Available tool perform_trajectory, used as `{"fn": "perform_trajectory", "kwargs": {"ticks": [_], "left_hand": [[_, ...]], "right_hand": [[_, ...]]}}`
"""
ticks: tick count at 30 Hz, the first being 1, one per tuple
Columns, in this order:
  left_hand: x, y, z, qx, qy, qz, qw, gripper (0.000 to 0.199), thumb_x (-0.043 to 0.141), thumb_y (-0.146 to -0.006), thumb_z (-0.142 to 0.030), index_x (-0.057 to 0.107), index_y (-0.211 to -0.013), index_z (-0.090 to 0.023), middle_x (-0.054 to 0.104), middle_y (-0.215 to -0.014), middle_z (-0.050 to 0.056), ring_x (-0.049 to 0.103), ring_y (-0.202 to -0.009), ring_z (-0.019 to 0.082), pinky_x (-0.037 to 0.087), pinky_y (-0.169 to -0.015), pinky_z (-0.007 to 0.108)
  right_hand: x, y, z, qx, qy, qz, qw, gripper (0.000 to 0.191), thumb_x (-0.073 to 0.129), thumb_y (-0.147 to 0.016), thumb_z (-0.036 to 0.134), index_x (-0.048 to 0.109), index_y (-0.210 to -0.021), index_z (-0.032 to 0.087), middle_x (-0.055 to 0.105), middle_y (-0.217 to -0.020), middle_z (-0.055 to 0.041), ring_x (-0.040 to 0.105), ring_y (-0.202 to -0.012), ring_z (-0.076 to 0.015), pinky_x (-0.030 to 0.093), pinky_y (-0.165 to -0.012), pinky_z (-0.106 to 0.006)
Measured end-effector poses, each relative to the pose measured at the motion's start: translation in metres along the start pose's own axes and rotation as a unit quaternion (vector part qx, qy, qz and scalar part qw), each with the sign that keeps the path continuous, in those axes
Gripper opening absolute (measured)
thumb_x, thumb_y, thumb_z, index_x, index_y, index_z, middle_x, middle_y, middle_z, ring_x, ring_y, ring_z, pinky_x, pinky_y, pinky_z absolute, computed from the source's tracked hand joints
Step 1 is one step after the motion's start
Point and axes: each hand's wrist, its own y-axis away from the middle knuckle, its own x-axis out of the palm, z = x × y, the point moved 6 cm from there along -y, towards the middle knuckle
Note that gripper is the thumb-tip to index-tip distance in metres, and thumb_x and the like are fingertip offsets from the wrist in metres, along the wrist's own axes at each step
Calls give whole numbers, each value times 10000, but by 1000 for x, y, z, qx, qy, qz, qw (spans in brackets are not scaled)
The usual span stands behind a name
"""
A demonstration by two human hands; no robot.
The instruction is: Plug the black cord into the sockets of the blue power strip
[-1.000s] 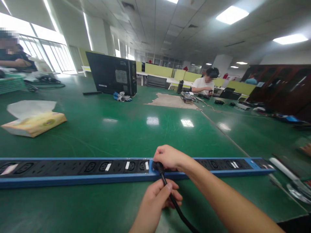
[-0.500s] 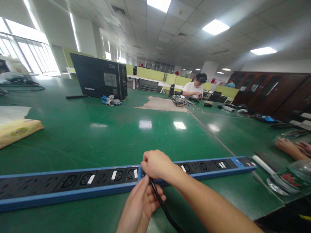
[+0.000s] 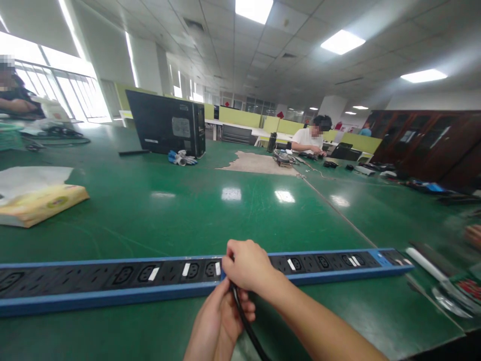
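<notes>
A long blue power strip (image 3: 112,298) with black sockets and small white labels lies across the table in front of me. At its middle my right hand (image 3: 248,263) is closed, its fingers curled against the strip over whatever they pinch. Just below, my left hand (image 3: 218,318) has its thumb up at the strip's near edge. Its fingers curl behind a thick black cable (image 3: 246,323), holding it near the strip. From between my hands the cable runs down toward the bottom edge; where it meets the strip is covered.
A tissue pack (image 3: 56,203) lies to the left. Farther back stand a black computer case (image 3: 161,125) and a pair of gloves (image 3: 182,158). At right are a plastic bottle (image 3: 456,296) and another person's blurred hand (image 3: 473,235). A co-worker (image 3: 310,140) sits across the table.
The view has turned slightly left, so things sit farther right and more shows at the left, including another person. My hands keep nearly the same hold at the strip.
</notes>
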Motion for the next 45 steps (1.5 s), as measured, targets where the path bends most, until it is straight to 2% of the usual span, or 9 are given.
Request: {"fn": "perform_trajectory", "kwargs": {"ticks": [7, 12, 16, 20, 22, 26, 31, 38, 45], "left_hand": [[4, 5, -9, 6, -40, 0, 999, 350, 689, -755, -482, 578, -846, -163, 485, -530, -62, 471, -414, 100, 412, -454, 261], [24, 18, -23, 75, -101, 19, 992, 389, 678, -738, -537, 581, -793, -165, 462, -492, -55, 471, -421, 111, 438, -472, 277], [36, 37, -93, 191, -93, 0, 977, 374, 604, -786, -555, 550, -765, -185, 368, -440, -82, 355, -372, 81, 365, -409, 243], [-3, 65, -192, 373, -76, -127, 916, 327, 419, -912, -400, 456, -672, -181, 325, -405, -68, 375, -450, 72, 319, -475, 192], [-29, 69, -207, 352, -151, -183, 905, 334, 464, -887, -406, 457, -641, -179, 329, -373, -67, 365, -441, 73, 286, -467, 188], [-71, 53, -175, 211, -319, -195, 903, 396, 596, -777, -481, 501, -545, -175, 397, -331, -45, 356, -370, 82, 299, -428, 214], [-94, 34, -142, 144, -388, -183, 892, 540, 597, -696, -658, 514, -495, -164, 426, -316, -8, 332, -318, 76, 213, -370, 195], [-79, 36, -139, 131, -406, -190, 884, 534, 610, -672, -659, 524, -517, -155, 424, -349, -20, 330, -325, 69, 198, -367, 174], [-73, 39, -141, 181, -511, -207, 814, 545, 571, -683, -676, 534, -493, -167, 437, -351, -17, 379, -329, 99, 261, -375, 198]], "right_hand": [[0, 2, -55, 58, 6, -128, 990, 385, 394, -928, 481, 659, -919, 203, 702, -903, -66, 616, -874, -175, 393, -744, -272], [11, 0, -64, 55, 46, -113, 991, 332, 407, -924, 398, 666, -880, 194, 702, -903, -69, 616, -895, -191, 386, -748, -291], [11, 1, -64, 69, 41, -96, 992, 357, 402, -924, 422, 674, -851, 202, 710, -876, -63, 635, -862, -183, 371, -699, -279], [11, 2, -65, 62, 27, -99, 993, 338, 413, -919, 419, 668, -818, 220, 715, -860, -40, 635, -822, -166, 345, -661, -267], [12, 2, -64, 57, 29, -99, 993, 331, 413, -919, 405, 663, -797, 224, 715, -846, -31, 633, -804, -162, 332, -647, -266], [13, 2, -63, 54, 33, -95, 993, 352, 397, -928, 404, 658, -774, 225, 708, -820, -27, 630, -788, -161, 321, -630, -268], [12, 4, -63, 55, 37, -96, 993, 346, 408, -933, 405, 670, -803, 219, 707, -845, -30, 631, -830, -155, 339, -664, -266], [12, 4, -63, 56, 34, -93, 993, 336, 411, -931, 404, 663, -797, 227, 706, -849, -19, 627, -819, -153, 337, -655, -266], [12, 5, -65, 50, 24, -102, 993, 318, 426, -920, 404, 666, -809, 227, 703, -850, -26, 625, -849, -159, 349, -686, -265]]}}
